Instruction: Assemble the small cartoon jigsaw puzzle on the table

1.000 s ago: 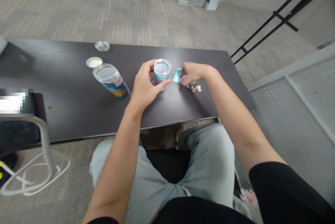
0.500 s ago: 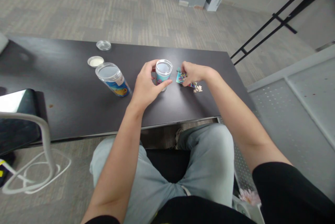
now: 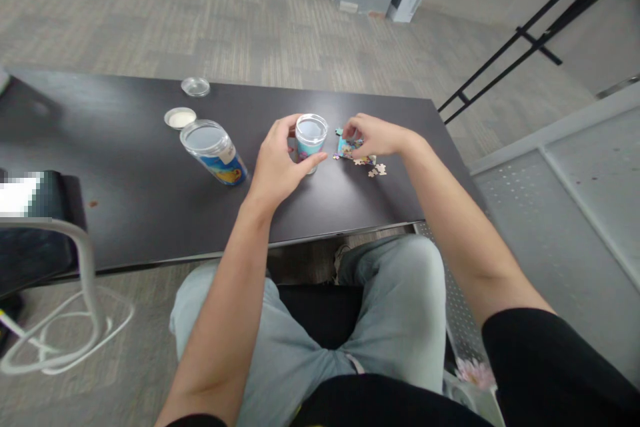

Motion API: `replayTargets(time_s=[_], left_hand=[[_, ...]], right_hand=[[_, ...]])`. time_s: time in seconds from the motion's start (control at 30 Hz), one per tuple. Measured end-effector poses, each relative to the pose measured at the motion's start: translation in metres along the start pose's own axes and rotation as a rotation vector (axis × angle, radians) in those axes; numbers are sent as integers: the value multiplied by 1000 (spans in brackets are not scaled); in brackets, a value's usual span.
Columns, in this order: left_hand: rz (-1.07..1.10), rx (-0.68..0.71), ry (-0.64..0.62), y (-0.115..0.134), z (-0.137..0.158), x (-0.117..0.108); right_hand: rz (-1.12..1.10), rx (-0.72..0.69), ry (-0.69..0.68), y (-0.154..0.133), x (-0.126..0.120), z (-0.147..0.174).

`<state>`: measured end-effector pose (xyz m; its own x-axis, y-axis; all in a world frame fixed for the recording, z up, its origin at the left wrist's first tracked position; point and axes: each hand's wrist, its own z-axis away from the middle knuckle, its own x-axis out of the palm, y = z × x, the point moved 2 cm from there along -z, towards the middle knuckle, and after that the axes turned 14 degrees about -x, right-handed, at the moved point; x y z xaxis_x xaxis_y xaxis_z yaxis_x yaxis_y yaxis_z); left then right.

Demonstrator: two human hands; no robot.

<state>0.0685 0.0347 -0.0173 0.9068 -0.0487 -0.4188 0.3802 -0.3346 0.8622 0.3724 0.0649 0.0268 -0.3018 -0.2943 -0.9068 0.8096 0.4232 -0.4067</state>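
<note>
My left hand (image 3: 278, 159) is wrapped around a small clear jar (image 3: 311, 138) with a light-blue label, which stands upright with its top off. To the right of it, jigsaw puzzle pieces (image 3: 381, 168) lie loose around a small colourful picture card or piece of puzzle (image 3: 345, 147). Just over these hovers my right hand (image 3: 375, 136), its thumb and curled fingers apart, with pieces visible below the gap. I see nothing held in it, though the palm is hidden.
A taller clear jar (image 3: 214, 152) with a blue and yellow label stands left of my left hand. Behind it lie a white-lined lid (image 3: 181, 118) and a clear lid (image 3: 195, 86). A dark device (image 3: 35, 240) and a white cable (image 3: 86, 260) are at the left.
The fingers of my right hand have spread apart and risen slightly from the puzzle pieces, which now lie more scattered. My left hand stays on the small jar.
</note>
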Motion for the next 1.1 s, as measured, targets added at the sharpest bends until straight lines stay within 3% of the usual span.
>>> replayTargets(time_s=[0.07,0.13,0.23,0.4,0.6,0.83,1.1], left_hand=[[2,27,9,-1,1,0],[12,45,17,-1,1,-1],[32,54,24,-1,1,-2],[6,18,15,-1,1,-2],[-6,-4,10,-4,0,-3],[-19,-3,10,-5,0,-1],[-39,14,28,-12,-3,-3]], right_hand=[[-6,46,192,16,2,19],[-23,182,330,30,15,40],[-75,299,367,37,49,57],[75,195,387,21,82,45],[133,133,438,22,83,34],[129,73,378,29,81,24],[128,52,440,25,75,21]])
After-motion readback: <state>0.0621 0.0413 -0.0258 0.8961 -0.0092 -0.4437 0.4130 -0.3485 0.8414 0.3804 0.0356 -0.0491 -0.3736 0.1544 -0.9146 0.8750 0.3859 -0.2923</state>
